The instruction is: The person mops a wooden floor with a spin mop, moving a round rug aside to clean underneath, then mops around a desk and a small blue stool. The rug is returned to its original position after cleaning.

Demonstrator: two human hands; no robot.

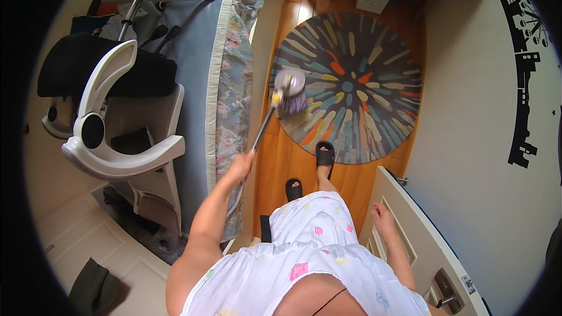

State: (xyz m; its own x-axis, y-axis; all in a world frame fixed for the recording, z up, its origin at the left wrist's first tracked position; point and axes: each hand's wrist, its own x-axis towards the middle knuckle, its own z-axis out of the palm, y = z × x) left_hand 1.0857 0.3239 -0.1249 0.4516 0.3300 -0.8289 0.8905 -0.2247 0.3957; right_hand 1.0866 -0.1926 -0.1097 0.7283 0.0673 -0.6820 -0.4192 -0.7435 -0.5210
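Gripping a mop (289, 90) handle, the left hand (241, 165) works it over a round rug (363, 76).

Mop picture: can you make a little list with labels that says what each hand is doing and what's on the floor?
left hand: the left hand grips the mop handle
right hand: the right hand hangs open beside the white door, holding nothing
mop head: the purple mop head rests on the left edge of the round rug
floor: orange wooden floor
feet: black slippers, the front one on the rug's near edge
left side: bed with a flowered cover, and a white chair
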